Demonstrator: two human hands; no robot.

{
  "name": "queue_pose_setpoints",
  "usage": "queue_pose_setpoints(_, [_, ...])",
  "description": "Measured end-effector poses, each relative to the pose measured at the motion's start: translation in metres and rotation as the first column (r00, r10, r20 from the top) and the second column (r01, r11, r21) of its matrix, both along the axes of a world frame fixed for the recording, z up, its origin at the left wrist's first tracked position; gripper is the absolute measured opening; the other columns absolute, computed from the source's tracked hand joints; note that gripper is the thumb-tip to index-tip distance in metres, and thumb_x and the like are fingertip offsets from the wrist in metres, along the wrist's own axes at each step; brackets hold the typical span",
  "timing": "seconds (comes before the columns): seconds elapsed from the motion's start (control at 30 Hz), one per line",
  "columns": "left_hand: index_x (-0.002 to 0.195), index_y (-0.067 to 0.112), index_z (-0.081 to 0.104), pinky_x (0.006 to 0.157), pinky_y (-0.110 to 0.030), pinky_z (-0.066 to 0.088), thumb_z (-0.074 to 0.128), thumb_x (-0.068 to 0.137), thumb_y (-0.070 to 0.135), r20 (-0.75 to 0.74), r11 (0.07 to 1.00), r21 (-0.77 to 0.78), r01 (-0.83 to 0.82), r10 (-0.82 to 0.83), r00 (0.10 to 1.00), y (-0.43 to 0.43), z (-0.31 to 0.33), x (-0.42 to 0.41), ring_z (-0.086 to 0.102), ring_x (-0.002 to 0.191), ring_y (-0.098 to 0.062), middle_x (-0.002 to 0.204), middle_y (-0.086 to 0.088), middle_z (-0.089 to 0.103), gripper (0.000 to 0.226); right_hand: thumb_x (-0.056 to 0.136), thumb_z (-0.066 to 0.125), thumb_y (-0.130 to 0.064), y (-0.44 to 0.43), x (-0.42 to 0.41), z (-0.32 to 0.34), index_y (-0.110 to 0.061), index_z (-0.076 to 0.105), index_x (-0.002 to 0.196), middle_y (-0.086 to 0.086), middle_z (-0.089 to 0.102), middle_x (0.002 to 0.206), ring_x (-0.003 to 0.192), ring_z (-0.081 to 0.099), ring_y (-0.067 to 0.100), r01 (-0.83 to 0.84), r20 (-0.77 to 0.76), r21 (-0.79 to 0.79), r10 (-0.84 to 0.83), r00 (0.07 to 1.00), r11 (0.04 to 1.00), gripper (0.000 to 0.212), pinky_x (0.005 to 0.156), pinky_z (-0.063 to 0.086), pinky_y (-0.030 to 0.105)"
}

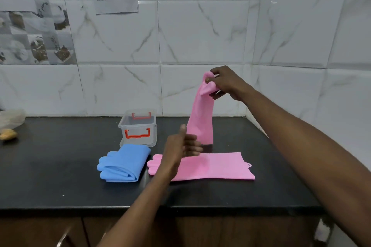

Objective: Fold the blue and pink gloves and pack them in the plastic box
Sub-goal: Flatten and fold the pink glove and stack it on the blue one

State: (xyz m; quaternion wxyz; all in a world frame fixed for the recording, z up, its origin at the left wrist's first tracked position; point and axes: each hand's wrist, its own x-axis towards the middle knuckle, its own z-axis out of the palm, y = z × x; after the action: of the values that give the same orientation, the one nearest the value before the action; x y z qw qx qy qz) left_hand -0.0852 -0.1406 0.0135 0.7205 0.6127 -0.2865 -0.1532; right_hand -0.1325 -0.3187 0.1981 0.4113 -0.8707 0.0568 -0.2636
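Pink glove, raised (200, 118): hangs limp over the black counter (60, 176), above a second pink glove (216, 166) laid flat. Probably soft, light and floppy; best taken at cuff and fingertips.
Right hand (224, 84): pinches the finger end.
Left hand (180, 148): loosely curled, thumb up, holds nothing.
Blue gloves (124, 163): folded, before the plastic box (138, 126).

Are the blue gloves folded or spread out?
Folded: the blue gloves lie doubled over in a layered stack on the counter, in front of the box.
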Motion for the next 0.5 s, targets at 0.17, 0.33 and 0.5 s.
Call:
queue_pose_setpoints(0.17, [0.138,-0.015,0.024,0.096,-0.068,0.041,0.031,0.081,0.082,-0.618,0.760,-0.595,0.262,-0.641,0.455,-0.024,0.036,0.013,0.048,0.122,-0.057,0.137,-0.044,0.040,0.112,0.091,0.057,-0.004,0.019,-0.038,-0.003,0.004,0.062,0.092,0.018,0.060,0.082,0.071,0.062,0.018,-0.192,0.012,-0.150,0.196,0.981,0.970,0.010,0.060,0.057,0.033])
queue_pose_setpoints(0.33, [0.136,-0.009,0.039,0.090,-0.057,0.050,0.045,0.099,0.037,-0.601,0.824,-0.521,0.222,-0.538,0.590,-0.035,0.075,0.044,0.055,0.114,-0.044,0.124,-0.035,0.055,0.059,0.090,0.064,-0.004,0.023,-0.091,-0.042,-0.006,0.066,0.091,0.014,0.063,0.080,0.075,0.054,0.010,-0.373,-0.187,-0.363,0.325,0.927,0.854,0.004,0.066,0.041,0.027])
queue_pose_setpoints(0.5, [0.128,-0.011,0.049,0.075,-0.048,0.058,0.045,0.102,0.031,-0.446,0.907,-0.363,0.214,-0.371,0.815,-0.038,0.098,0.046,0.068,0.095,-0.037,0.122,-0.030,0.061,0.050,0.080,0.062,-0.001,0.013,-0.098,-0.077,-0.024,0.071,0.087,-0.011,0.070,0.080,0.079,0.066,0.012,-0.175,-0.340,-0.441,0.017,0.940,0.880,0.026,0.074,0.053,0.029])
